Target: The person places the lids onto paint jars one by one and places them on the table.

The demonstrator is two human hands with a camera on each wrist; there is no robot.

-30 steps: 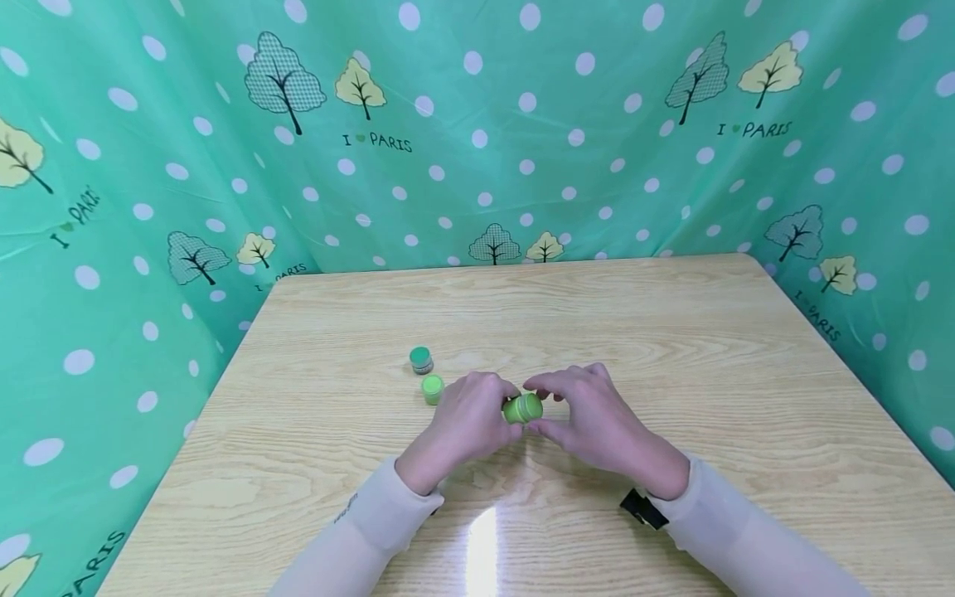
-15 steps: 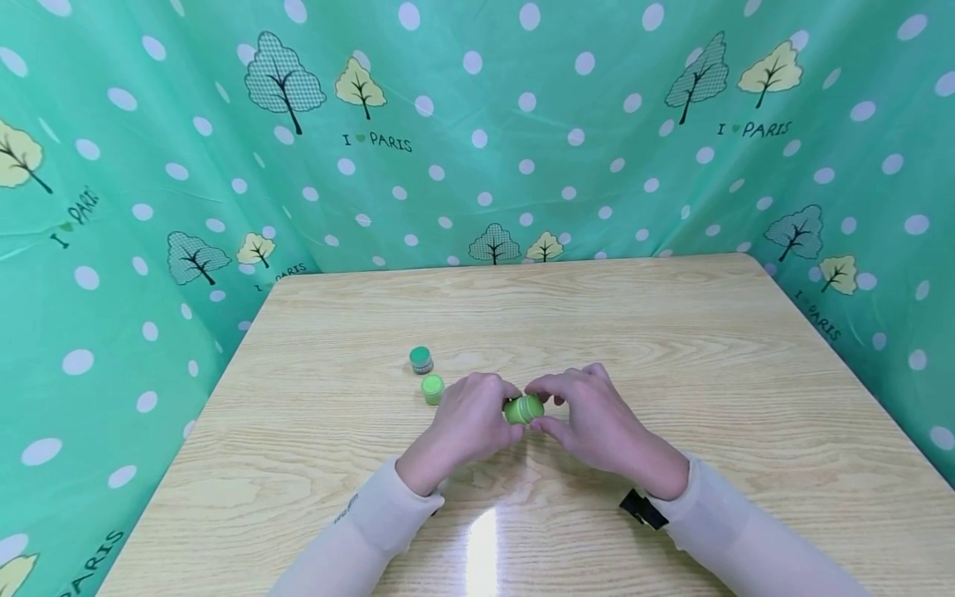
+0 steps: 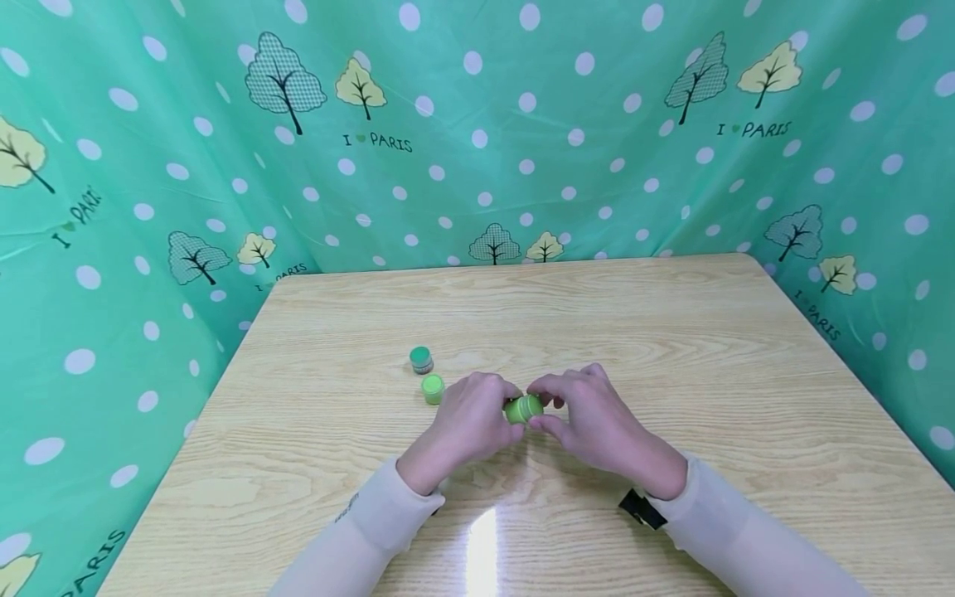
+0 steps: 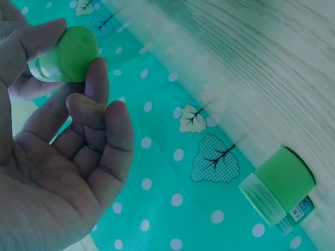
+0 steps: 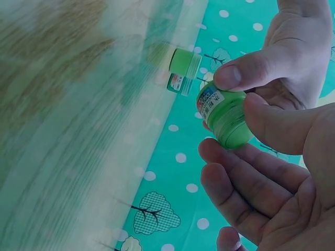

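Note:
A small light green paint jar [image 3: 524, 409] is held tilted above the table, between both hands. My left hand [image 3: 472, 417] pinches its labelled body, with the thumb [image 5: 229, 77] lying over the label in the right wrist view. The thumb and index finger of my right hand [image 3: 593, 424] grip the opposite, ribbed end of the jar. Its other fingers hang loosely curled below, as the right wrist view shows. Just left of my left hand stands another light green paint jar [image 3: 433, 390]. Behind that one is a dark green paint jar [image 3: 421, 360].
The wood-grain table [image 3: 634, 332] reaches back to a green dotted curtain [image 3: 522, 133], which also hangs along the left and right sides. A black strap [image 3: 643, 509] shows at the right cuff. Light reflects off the tabletop near the front.
Both hands stay nearly in place. The right thumb and index fingertips have shifted very slightly to the right at the jar's end. The two standing jars have not moved.

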